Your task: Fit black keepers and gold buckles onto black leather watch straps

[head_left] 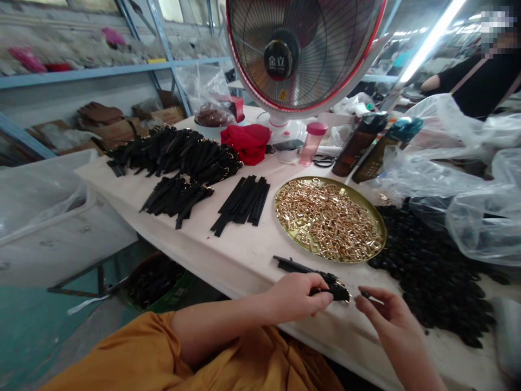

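Observation:
My left hand [303,296] is closed on a black strap [340,294] that has a gold buckle at its right end. Under and behind those fingers lie more black straps [295,265] on the table; the hand partly hides them. Just right of the buckle, my right hand [386,309] pinches a small black piece [365,294] between thumb and forefinger, apart from the strap. A round gold tray [280,217] full of gold metal buckles [329,220] sits beyond both hands. Right of it spreads a heap of small black pieces [439,271].
Flat black strips [244,201] and piles of buckled straps [175,155] lie at left on the white table [195,239]. A large fan [280,60], bottles [360,144] and a red cloth [246,142] stand behind. Plastic bags [480,201] crowd the right. Another person [484,81] is at far right.

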